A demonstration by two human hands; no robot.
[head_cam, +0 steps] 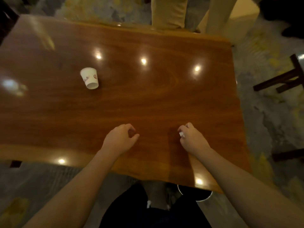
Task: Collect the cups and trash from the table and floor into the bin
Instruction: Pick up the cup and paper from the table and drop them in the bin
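A white paper cup [89, 78] with red print stands upside down on the glossy wooden table [148, 99], left of centre. My left hand [120, 139] hovers over the table's near part, fingers curled loosely with nothing in them. My right hand [190, 139] is closed around a small white scrap of trash [181, 134], which peeks out between the fingers. A dark round bin [197, 194] with a shiny rim sits on the floor, half hidden under the table's near edge, below my right forearm.
Dark wooden chair legs [283, 78] stand on the patterned carpet at the right. A person's light trousers [167, 12] are beyond the far table edge, next to a pale column [218, 15]. A dark piece of furniture [6, 18] fills the top left corner.
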